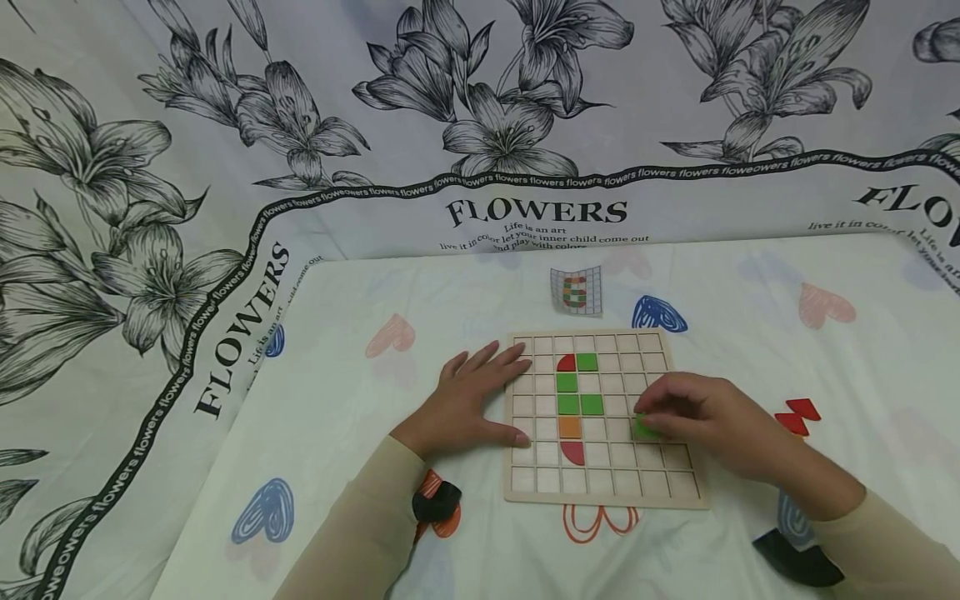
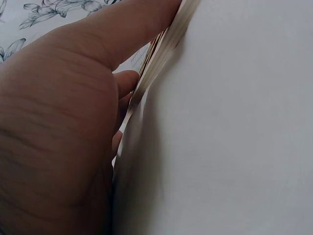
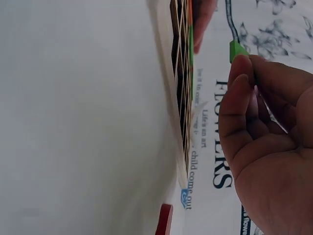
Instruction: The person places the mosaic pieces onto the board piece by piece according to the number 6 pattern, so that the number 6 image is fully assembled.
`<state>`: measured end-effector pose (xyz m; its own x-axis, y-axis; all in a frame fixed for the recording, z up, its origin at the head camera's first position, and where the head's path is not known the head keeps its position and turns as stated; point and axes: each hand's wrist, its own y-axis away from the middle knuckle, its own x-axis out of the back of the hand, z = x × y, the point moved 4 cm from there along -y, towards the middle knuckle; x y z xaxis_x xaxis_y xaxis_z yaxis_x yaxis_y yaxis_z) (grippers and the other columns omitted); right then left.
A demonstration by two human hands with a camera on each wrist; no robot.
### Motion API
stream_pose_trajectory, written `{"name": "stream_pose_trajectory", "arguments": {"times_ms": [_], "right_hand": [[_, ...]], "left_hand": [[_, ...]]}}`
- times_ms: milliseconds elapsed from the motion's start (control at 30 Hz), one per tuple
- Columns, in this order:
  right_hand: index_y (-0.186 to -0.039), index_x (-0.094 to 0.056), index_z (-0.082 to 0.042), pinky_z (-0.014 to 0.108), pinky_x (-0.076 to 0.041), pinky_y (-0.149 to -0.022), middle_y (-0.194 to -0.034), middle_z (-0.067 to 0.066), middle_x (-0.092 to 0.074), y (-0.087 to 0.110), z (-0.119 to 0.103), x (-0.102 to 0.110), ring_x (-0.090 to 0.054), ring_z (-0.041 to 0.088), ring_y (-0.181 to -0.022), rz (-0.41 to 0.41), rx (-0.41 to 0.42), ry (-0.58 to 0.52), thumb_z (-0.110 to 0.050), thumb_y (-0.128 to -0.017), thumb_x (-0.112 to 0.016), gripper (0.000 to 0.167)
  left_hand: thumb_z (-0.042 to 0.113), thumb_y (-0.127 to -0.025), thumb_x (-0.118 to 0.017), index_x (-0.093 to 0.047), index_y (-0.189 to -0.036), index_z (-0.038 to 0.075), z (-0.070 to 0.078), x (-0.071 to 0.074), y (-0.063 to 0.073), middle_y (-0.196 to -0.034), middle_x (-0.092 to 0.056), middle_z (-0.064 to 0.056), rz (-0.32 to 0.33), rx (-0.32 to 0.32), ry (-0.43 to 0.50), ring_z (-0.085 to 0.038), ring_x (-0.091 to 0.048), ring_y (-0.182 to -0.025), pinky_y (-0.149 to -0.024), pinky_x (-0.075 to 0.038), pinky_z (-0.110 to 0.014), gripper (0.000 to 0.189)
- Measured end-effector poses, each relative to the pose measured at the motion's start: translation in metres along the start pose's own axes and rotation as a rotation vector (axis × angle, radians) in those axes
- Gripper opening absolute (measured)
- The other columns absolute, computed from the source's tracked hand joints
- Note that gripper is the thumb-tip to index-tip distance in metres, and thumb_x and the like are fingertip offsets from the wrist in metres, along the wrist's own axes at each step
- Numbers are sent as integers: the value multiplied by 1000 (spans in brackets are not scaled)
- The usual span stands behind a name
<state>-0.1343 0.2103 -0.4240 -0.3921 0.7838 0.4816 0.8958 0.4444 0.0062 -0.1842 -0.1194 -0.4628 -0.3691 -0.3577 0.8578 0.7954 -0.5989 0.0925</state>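
My left hand [image 1: 465,408] spreads its fingers along the left edge of a wooden grid board [image 1: 600,501], with fingertips and thumb on the rim. In the left wrist view that hand [image 2: 63,127] lies against the board's side [image 2: 159,61]. My right hand [image 1: 712,421] pinches a green tile [image 1: 645,428] between thumb and fingertips over the board's right part; the right wrist view shows the tile [image 3: 237,51] raised above the grid. Set in the grid are several green squares [image 1: 567,404], an orange square [image 1: 570,427] and two rounded red pieces [image 1: 573,452], mostly in one column.
Behind the board lies a small card [image 1: 576,291] printed with a coloured grid pattern. Loose red pieces [image 1: 803,408] lie to the right, by my right forearm. A white cloth [image 1: 360,400] with hearts covers the surface, bordered by flower-printed fabric [image 1: 502,100].
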Motion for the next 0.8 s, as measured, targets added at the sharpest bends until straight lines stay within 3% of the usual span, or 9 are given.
{"name": "stream_pose_trajectory", "arguments": {"times_ms": [267,500,800], "right_hand": [[-110,-78,-15,27,-60,-82,-105,-4,-73,-8,-5,-12,-71,18,-92,-56,5,-37,-13,-102,-79,9],[-106,-78,-18,28,-59,-78,-101,-8,-73,-13,-11,-21,-70,16,-86,-71,77,-38,-12,-101,-81,9],[-107,-78,-17,28,-58,-81,-101,-8,-72,-22,-15,-36,-67,17,-91,-152,54,-16,-15,-100,-82,9]], "left_hand": [[77,-84,-79,-36,-172,36,-1,-1,0,-177,-14,25,1,-2,-2,-8,1,-164,-127,2,-51,106],[77,-84,-78,-36,-172,36,-1,-1,-1,-177,-14,26,-1,-2,-4,-9,1,-164,-127,2,-50,106],[77,-84,-78,-37,-172,35,0,0,0,-177,-15,25,6,-12,6,-10,0,-164,-127,1,-51,105]]}}
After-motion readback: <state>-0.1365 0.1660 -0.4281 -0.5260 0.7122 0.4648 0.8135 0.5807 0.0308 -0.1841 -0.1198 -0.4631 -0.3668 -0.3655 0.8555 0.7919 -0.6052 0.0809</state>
